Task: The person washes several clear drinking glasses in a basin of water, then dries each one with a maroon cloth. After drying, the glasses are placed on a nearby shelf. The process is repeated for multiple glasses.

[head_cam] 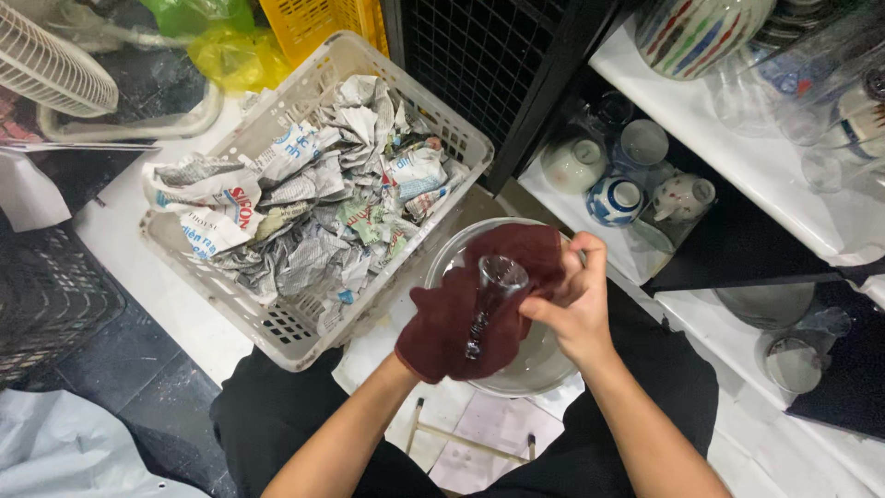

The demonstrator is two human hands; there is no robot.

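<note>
Looking down at my lap, my left hand (442,337) is wrapped in a dark red cloth (461,304) and cradles a small clear stemmed glass (489,300), its open mouth facing up. My right hand (573,300) grips the cloth just beside the glass. Beneath both hands sits a clear glass bowl (539,369). To my left stands a pale plastic basket (277,323) filled with crumpled newspaper (313,203). To my right, white shelves (737,148) hold cups, small bowls and clear glassware.
</note>
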